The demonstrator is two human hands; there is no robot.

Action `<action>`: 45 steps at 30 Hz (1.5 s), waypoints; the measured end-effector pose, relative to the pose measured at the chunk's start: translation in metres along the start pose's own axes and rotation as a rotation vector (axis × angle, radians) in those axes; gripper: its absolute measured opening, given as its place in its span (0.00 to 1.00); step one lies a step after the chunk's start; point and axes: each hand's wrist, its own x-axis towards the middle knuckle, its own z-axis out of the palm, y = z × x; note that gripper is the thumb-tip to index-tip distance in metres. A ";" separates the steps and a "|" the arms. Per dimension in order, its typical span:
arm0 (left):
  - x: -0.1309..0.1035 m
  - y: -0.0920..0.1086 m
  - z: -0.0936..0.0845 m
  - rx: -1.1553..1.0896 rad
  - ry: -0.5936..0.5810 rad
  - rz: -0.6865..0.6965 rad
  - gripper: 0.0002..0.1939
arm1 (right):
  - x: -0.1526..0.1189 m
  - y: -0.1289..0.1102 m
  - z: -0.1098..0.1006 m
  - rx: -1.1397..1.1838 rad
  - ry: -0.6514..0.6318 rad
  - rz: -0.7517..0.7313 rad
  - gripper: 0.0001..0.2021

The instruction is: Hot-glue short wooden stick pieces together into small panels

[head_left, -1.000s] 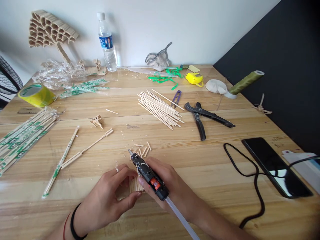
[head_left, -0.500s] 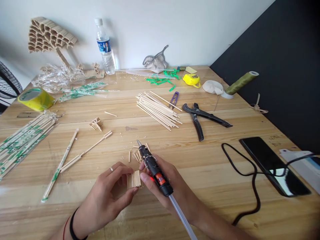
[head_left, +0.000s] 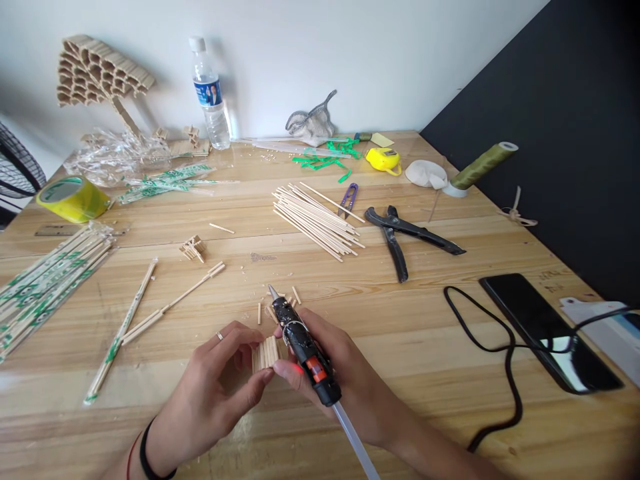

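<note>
Since the last frame we have eased the glue gun [head_left: 303, 347] slightly toward seven o'clock; our left hand [head_left: 213, 383] has fingers and thumb clamped on the stick block [head_left: 266, 355], low in the middle, while our right hand [head_left: 345, 373] is curled round the gun, some fingers hidden. Around the block, our short cut pieces [head_left: 259, 313] lie at twelve, partly screened by the gun, the small stick cluster [head_left: 193, 248] at eleven, and loose sticks [head_left: 317, 222] at one. We see the black cutter [head_left: 397, 233] between one and two, the phone [head_left: 545, 333] at three.
</note>
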 end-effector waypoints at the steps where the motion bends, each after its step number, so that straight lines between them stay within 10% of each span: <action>1: 0.000 0.000 0.000 -0.001 0.000 0.002 0.07 | 0.000 0.000 0.000 -0.011 0.004 -0.007 0.07; 45: -0.001 0.000 -0.001 -0.034 -0.076 -0.044 0.06 | 0.003 0.003 0.000 0.009 -0.062 -0.085 0.12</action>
